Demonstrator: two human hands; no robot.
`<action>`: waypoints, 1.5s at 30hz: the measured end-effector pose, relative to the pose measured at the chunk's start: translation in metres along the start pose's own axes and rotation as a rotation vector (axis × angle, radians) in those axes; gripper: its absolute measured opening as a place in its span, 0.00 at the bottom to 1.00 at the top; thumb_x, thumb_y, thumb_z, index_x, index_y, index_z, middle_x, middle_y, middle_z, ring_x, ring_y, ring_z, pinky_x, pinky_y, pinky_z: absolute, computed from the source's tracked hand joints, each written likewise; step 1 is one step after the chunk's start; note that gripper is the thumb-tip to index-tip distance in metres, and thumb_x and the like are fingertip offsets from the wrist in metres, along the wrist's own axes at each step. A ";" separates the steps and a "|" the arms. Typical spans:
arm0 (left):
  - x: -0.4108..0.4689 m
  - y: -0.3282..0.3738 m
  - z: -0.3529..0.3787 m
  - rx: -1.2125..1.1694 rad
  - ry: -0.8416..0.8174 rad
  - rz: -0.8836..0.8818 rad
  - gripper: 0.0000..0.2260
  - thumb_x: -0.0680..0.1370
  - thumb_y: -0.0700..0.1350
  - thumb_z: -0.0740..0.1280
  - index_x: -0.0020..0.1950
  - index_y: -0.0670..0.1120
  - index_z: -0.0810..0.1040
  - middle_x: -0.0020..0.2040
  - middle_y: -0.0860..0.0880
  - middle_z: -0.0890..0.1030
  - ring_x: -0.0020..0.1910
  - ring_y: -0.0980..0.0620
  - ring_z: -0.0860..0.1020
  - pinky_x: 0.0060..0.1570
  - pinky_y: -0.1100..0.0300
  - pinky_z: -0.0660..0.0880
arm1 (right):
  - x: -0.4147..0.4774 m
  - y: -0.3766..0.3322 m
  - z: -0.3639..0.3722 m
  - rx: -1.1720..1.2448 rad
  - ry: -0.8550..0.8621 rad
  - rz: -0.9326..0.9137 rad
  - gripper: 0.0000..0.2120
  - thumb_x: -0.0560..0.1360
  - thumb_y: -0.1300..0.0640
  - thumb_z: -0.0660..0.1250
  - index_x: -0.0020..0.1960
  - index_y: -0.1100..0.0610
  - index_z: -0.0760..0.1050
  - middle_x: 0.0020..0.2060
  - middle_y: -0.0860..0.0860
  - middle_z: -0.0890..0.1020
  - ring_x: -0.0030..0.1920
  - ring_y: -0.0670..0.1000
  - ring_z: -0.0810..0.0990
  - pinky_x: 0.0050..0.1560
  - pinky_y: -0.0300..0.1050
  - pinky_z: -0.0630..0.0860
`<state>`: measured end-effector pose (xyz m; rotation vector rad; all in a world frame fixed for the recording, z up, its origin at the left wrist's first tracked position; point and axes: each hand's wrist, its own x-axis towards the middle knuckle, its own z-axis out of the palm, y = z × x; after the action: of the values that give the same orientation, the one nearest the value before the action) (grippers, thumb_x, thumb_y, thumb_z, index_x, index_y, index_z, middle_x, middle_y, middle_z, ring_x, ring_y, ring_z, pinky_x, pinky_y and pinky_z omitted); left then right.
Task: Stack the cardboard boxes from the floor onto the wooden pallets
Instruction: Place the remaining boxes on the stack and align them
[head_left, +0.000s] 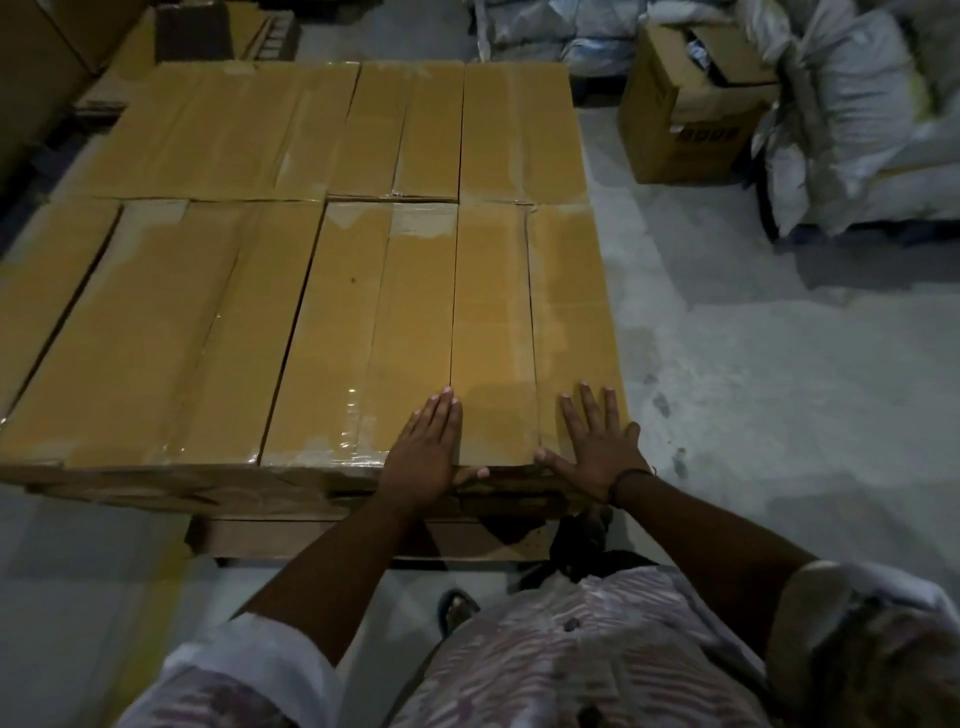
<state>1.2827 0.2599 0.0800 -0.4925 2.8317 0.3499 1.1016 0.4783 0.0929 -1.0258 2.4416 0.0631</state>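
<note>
Several long, taped cardboard boxes lie side by side in a flat layer on a stack in front of me. The near-right box is the one under my hands. My left hand lies flat on its near-left corner, fingers straight, thumb over the front edge. My right hand rests flat with spread fingers on its near-right corner. The neighbouring box sits tight against its left side. A wooden pallet shows partly under the stack's front edge; most of it is hidden.
An open cardboard box stands on the grey concrete floor at the back right, beside white sacks. More cartons rise at the back left. My foot in a sandal is close to the pallet.
</note>
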 end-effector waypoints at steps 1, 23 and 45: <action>-0.001 0.002 0.001 -0.018 0.019 -0.011 0.53 0.70 0.80 0.34 0.84 0.44 0.39 0.83 0.46 0.36 0.82 0.48 0.37 0.80 0.52 0.38 | -0.001 0.003 0.000 0.054 0.046 0.017 0.50 0.71 0.21 0.43 0.82 0.48 0.34 0.79 0.51 0.29 0.79 0.58 0.31 0.75 0.69 0.50; 0.242 0.189 -0.100 -0.078 0.106 -0.326 0.41 0.81 0.71 0.46 0.85 0.44 0.47 0.84 0.42 0.41 0.82 0.42 0.37 0.80 0.43 0.38 | 0.134 0.204 -0.120 0.934 -0.158 -0.001 0.25 0.86 0.47 0.55 0.80 0.57 0.62 0.79 0.55 0.63 0.78 0.55 0.63 0.77 0.46 0.58; 0.459 0.154 -0.142 -0.058 0.072 -0.308 0.40 0.83 0.67 0.48 0.84 0.42 0.40 0.84 0.43 0.42 0.82 0.45 0.39 0.78 0.51 0.37 | 0.368 0.255 -0.191 1.188 -0.247 0.259 0.20 0.87 0.54 0.52 0.66 0.65 0.75 0.63 0.61 0.77 0.61 0.58 0.76 0.55 0.42 0.69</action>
<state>0.7809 0.2250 0.1154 -0.9565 2.7584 0.3599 0.6272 0.3757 0.0582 -0.1412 1.8256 -0.9771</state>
